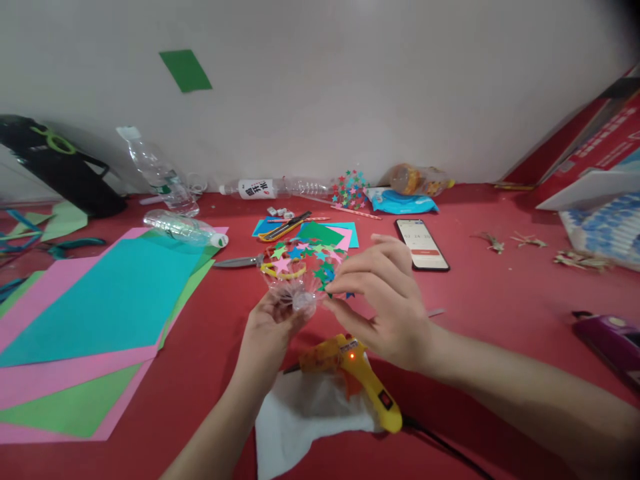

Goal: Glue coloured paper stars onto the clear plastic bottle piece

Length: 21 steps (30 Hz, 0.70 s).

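My left hand (273,327) grips a clear plastic bottle piece (303,300) cut into thin strips that fan outward. My right hand (383,300) pinches at the right side of the piece, thumb and forefinger together near a strip; what lies between the fingertips is too small to make out. Colourful paper stars (281,265) in pink, green and blue show on and behind the strips. Below the hands, a yellow glue gun (370,387) with a lit orange light rests on a white cloth (310,417). Scissors (237,262) lie just behind, partly hidden by the bottle piece.
Coloured paper sheets (110,293) cover the left side, with a plastic bottle (183,229) on them. A phone (423,245) lies right of centre. Behind are a box cutter (285,227), a star-covered clear piece (351,189) and a blue packet (403,201). A purple tool (610,340) is far right.
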{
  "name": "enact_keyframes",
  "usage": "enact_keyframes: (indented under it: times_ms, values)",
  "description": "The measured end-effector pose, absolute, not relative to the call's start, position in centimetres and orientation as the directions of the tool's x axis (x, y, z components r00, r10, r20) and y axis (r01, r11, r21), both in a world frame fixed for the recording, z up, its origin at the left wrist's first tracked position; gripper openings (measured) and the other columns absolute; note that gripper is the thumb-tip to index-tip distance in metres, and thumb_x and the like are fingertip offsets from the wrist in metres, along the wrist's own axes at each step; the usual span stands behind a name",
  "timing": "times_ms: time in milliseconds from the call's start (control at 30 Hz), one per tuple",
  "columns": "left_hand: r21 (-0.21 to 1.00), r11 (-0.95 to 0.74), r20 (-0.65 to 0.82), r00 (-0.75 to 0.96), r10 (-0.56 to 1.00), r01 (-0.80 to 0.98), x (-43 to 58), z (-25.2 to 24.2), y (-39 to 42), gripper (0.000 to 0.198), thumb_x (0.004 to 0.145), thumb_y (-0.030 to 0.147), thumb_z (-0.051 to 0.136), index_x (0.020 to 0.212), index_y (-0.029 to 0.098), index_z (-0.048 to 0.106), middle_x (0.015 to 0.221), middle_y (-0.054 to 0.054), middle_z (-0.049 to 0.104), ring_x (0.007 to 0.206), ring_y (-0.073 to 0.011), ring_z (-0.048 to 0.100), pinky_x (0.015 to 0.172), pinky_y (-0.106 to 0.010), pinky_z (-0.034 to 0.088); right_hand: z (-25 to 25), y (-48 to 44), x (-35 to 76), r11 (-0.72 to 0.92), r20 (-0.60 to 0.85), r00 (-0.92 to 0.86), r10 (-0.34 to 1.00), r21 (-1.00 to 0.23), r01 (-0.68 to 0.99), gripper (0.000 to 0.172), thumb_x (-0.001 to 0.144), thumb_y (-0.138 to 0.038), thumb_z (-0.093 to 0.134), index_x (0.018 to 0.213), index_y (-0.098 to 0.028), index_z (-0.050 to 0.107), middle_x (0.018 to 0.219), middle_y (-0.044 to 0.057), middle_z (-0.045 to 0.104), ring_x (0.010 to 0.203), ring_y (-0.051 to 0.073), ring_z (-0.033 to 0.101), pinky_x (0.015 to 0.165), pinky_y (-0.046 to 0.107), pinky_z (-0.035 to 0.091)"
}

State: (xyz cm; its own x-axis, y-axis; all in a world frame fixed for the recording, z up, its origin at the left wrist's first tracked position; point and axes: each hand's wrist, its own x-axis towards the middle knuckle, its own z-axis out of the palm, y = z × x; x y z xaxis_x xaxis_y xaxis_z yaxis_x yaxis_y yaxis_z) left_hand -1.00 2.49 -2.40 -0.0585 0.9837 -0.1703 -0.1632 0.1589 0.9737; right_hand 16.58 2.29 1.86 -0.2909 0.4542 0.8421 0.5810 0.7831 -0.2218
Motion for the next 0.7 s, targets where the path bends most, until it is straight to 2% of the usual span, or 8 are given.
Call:
enact_keyframes:
  times_ms: [167,367,500,600,700]
  values:
    - [0.968,0.15,-0.161,-0.037,0.986,-0.202,-1.1,-2.5,2.5,0.044,0.052,0.021,0.085,0.092,0.018,0.066,0.087,0.0,0.071,0.083,-0.0164,0.065,0.081,-0.027,0.05,2.1,2.1,16.9,0.793,0.833,-0.299,0.465,-0.241,0.56,0.013,0.083,-0.023,0.069,0.093,-0.02,0.061,0.092,0.002,0.068,0.09,0.02,0.061,0.097,0.047,0.04]
    - [0.949,0.166,-0.18,-0.028,0.983,-0.27,-1.2,-2.7,2.7,0.045,0.05,0.022,0.087,0.09,0.019,0.066,0.086,0.001,0.071,0.079,-0.0138,0.065,0.076,-0.023,0.05,2.1,2.0,16.9,0.816,0.859,-0.333,0.389,-0.154,0.556,0.005,0.08,-0.019,0.067,0.083,-0.021,0.064,0.09,0.001,0.065,0.086,0.018,0.059,0.096,0.047,0.039]
    - [0.941,0.171,-0.19,-0.036,0.981,-0.291,-1.2,-2.8,2.7,0.048,0.048,0.019,0.088,0.091,0.019,0.066,0.079,0.002,0.071,0.071,-0.0121,0.065,0.069,-0.021,0.05,2.2,1.9,17.1,0.824,0.873,-0.316,0.372,-0.154,0.546,0.008,0.078,-0.017,0.068,0.084,-0.022,0.066,0.093,0.001,0.065,0.088,0.018,0.059,0.099,0.047,0.039]
    - [0.947,0.157,-0.175,-0.042,0.984,-0.28,-1.5,-3.0,2.8,0.048,0.046,0.019,0.087,0.089,0.018,0.067,0.075,0.001,0.07,0.069,-0.0128,0.064,0.066,-0.021,0.05,2.8,2.0,17.5,0.815,0.865,-0.277,0.418,-0.223,0.535,0.011,0.081,-0.015,0.065,0.088,-0.022,0.067,0.093,0.002,0.065,0.089,0.017,0.06,0.097,0.044,0.041]
    - [0.954,0.15,-0.162,-0.029,0.986,-0.258,-1.9,-3.5,3.2,0.046,0.044,0.02,0.085,0.086,0.017,0.066,0.081,-0.003,0.072,0.075,-0.0179,0.067,0.065,-0.024,0.051,3.1,2.9,17.8,0.749,0.802,-0.186,0.568,-0.41,0.521,0.011,0.085,-0.016,0.061,0.094,-0.023,0.064,0.1,0.004,0.062,0.1,0.019,0.059,0.096,0.041,0.043]
